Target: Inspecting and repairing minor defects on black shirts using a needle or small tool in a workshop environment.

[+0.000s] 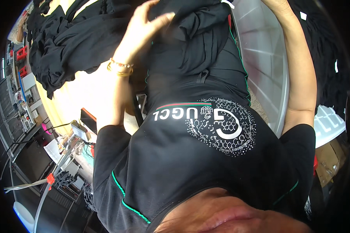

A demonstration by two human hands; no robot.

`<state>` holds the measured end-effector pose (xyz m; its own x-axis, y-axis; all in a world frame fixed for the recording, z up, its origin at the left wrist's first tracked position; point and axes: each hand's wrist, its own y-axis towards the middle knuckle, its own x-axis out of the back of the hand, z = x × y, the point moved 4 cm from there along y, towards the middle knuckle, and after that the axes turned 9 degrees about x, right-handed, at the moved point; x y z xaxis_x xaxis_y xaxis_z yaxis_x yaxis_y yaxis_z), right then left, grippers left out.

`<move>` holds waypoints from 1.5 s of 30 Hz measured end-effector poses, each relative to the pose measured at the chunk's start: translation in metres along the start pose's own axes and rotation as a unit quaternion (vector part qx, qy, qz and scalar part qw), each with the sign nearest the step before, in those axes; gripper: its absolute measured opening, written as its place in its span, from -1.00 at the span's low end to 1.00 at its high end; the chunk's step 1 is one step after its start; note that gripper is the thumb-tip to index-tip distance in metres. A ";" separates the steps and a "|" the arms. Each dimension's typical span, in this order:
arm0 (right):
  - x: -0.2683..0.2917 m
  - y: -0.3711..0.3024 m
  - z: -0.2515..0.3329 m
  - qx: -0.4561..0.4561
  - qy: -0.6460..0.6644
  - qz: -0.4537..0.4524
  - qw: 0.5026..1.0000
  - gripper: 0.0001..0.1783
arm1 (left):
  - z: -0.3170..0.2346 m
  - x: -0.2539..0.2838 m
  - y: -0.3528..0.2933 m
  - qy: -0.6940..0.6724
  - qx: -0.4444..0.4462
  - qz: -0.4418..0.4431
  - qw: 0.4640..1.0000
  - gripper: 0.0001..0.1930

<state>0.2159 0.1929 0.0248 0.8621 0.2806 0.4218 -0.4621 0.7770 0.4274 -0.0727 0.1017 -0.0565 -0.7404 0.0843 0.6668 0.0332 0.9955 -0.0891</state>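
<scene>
The left hand's (144,27) grip stands open, nothing visibly held, beside black cloth (202,29) on the lap. The right hand (275,3) is cut off, grip undeterminable, near a grey plastic tub (262,50), contents unconfirmed.

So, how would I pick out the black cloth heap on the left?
Find the pale yellow surface at left. On it, to the left of the person's left hand, sprawls the crumpled black cloth heap. Unlike the bunched fabric right of that hand, it lies on the pale surface.
</scene>
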 end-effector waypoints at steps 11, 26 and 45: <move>0.000 -0.006 0.014 0.015 -0.095 0.018 0.995 -0.64 | -0.047 -0.024 -0.024 -0.101 -0.049 0.004 0.994 -0.73; -0.001 -0.008 -0.010 -0.057 0.017 -0.023 0.998 -0.63 | -0.122 -0.018 -0.080 -0.346 -0.088 0.375 0.856 -0.83; 0.002 -0.004 0.000 -0.081 -0.128 -0.005 0.988 -0.65 | -0.057 -0.082 0.028 0.163 -0.004 0.032 0.986 -0.44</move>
<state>0.2192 0.1905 0.0238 0.7756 0.1370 0.6162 -0.3975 0.8643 0.3081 0.0274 0.1251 -0.0716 -0.4820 0.1552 0.8623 0.0786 0.9879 -0.1339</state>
